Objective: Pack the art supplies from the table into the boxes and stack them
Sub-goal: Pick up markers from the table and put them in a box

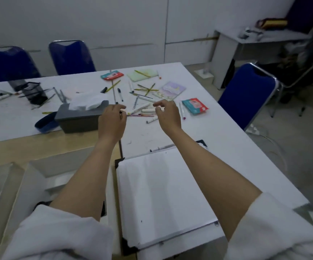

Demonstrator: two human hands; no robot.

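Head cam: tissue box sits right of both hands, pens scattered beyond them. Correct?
Not quite. In the head view the tissue box sits left of both hands, beside the left hand. Pens are scattered beyond them, as stated.

The left hand [112,120] covers the near ends of the pens [142,112] it reaches into, so can't tell how many it's actually got or if it's gripping any. The open boxes [37,177] at the bench's near-left corner are cut off by the frame edge and partly behind the forearm, contents unreadable. Labels on the wipe packs [195,106] are too blurry.
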